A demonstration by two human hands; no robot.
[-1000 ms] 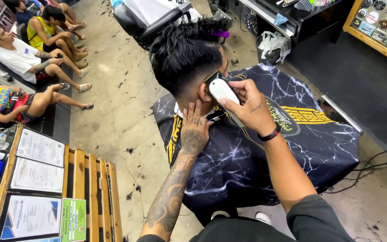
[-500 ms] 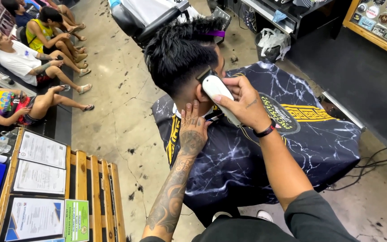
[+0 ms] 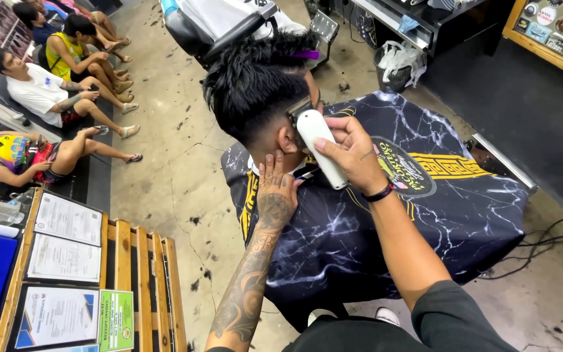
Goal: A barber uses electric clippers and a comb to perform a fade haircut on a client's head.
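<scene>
- Right now the right hand (image 3: pixel 353 153) is wrapped closed around a white hair clipper (image 3: pixel 317 143), its blade at the hairline just above the seated person's ear (image 3: pixel 287 140).
- The left hand (image 3: pixel 275 189) lies open, fingers spread on the neck, gripping nothing.
- Should the head (image 3: pixel 255 85) turn or that bracing hand slip, the blade could gouge the fade or nick the ear.
- A mesh bin (image 3: pixel 395 72) by the counter's edge holds white bags.

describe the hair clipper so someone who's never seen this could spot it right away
Find the seated person in the dark marbled cape in mid-frame. At the side of their head, by the ear, the right hand holds the clipper. It is the only smooth white oblong there, bright against the black hair, its darker blade end touching the hairline.
</scene>
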